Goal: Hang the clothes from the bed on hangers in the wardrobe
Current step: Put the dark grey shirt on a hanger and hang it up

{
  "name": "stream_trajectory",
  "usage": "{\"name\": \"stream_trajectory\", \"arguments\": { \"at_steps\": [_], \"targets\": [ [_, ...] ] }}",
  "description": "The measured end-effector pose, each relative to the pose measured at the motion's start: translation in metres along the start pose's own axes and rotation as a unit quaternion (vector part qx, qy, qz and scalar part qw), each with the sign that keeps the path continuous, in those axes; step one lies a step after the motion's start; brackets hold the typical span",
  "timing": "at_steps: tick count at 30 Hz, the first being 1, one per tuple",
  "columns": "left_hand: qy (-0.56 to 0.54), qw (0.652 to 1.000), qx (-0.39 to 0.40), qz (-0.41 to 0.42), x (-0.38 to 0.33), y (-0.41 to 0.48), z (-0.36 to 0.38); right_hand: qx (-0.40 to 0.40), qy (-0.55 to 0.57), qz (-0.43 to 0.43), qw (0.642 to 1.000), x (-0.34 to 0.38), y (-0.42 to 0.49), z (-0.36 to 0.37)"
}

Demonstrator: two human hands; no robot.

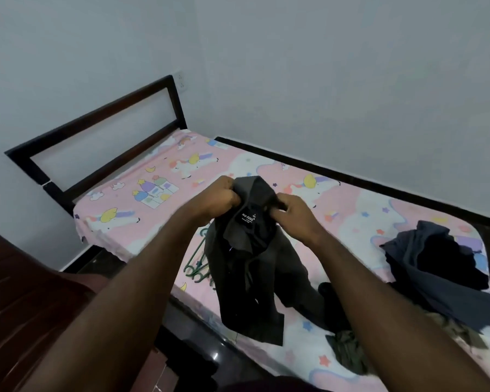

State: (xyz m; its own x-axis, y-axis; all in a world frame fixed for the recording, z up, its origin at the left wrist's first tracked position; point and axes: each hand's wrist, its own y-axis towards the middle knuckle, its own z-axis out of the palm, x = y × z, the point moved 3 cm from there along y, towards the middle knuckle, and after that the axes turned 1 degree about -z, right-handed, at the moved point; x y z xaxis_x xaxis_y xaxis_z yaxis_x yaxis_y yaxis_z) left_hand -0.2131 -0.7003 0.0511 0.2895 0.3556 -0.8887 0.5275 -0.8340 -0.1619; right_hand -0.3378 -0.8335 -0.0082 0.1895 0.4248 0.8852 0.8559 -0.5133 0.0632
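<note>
Two grips — left hand [220, 198], right hand [293, 217] — pinch the dark shirt [252, 267] hanging beneath them.

We stand in a home bedroom: a bed [164, 154] with a unicorn-print sheet [359, 210], plain walls [323, 66].

The shirt [246, 278] I hold hides most of the green hangers [194, 271] by the near edge of the bed [159, 222]; its label [248, 217] has print too small to read
</note>
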Motion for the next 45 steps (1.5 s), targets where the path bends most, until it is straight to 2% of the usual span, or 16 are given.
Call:
{"name": "stream_trajectory", "arguments": {
  "at_steps": [4, 8, 11, 14, 16, 19, 21, 22, 26, 30, 33, 35, 38, 40, 42, 45],
  "targets": [
    [-0.034, 0.996, -0.077, -0.042, 0.004, -0.001, 0.008, -0.094, -0.117, -0.055, 0.987, 0.011, 0.014, -0.034],
    [0.166, 0.963, -0.207, -0.04, -0.006, 0.01, 0.039, -0.066, -0.228, -0.167, 0.957, 0.051, 0.031, -0.054],
    [0.236, 0.912, -0.326, -0.075, -0.008, 0.017, 0.039, -0.059, -0.244, -0.233, 0.94, 0.075, 0.042, -0.068],
    [0.23, 0.904, -0.354, -0.074, -0.015, 0.019, 0.022, -0.089, -0.204, -0.257, 0.941, 0.088, 0.051, -0.089],
    [0.204, 0.905, -0.371, -0.036, -0.03, 0.019, 0.004, -0.042, -0.183, -0.249, 0.95, 0.093, 0.062, -0.099],
    [0.146, 0.888, -0.436, 0.008, -0.059, 0.015, -0.041, 0.163, -0.318, -0.155, 0.921, 0.075, 0.076, -0.098],
    [0.165, 0.885, -0.435, 0.012, -0.074, 0.011, -0.07, 0.235, -0.363, -0.052, 0.9, 0.05, 0.084, -0.1],
    [0.182, 0.887, -0.424, 0.014, -0.08, 0.011, -0.082, 0.218, -0.354, -0.023, 0.909, 0.045, 0.092, -0.105],
    [0.171, 0.873, -0.456, 0.03, -0.113, 0.0, -0.13, -0.009, -0.419, -0.132, 0.898, 0.126, 0.137, -0.158],
    [0.158, 0.845, -0.503, 0.085, -0.172, -0.012, -0.179, -0.162, -0.305, -0.189, 0.919, 0.241, 0.149, -0.211],
    [0.186, 0.831, -0.513, 0.11, -0.218, -0.019, -0.203, -0.057, -0.138, -0.221, 0.964, 0.292, 0.14, -0.218],
    [0.22, 0.816, -0.521, 0.12, -0.243, -0.022, -0.211, 0.042, -0.116, -0.206, 0.971, 0.303, 0.131, -0.206],
    [0.268, 0.797, -0.524, 0.133, -0.269, -0.029, -0.225, 0.116, -0.195, -0.192, 0.955, 0.307, 0.125, -0.186],
    [0.296, 0.781, -0.529, 0.15, -0.28, -0.038, -0.236, 0.113, -0.254, -0.219, 0.935, 0.315, 0.128, -0.185],
    [0.351, 0.777, -0.495, 0.169, -0.285, -0.048, -0.246, 0.035, -0.372, -0.242, 0.895, 0.326, 0.136, -0.202],
    [0.512, 0.78, -0.351, 0.071, -0.272, -0.051, -0.252, -0.107, -0.483, -0.221, 0.841, 0.337, 0.14, -0.238]
  ]
}}
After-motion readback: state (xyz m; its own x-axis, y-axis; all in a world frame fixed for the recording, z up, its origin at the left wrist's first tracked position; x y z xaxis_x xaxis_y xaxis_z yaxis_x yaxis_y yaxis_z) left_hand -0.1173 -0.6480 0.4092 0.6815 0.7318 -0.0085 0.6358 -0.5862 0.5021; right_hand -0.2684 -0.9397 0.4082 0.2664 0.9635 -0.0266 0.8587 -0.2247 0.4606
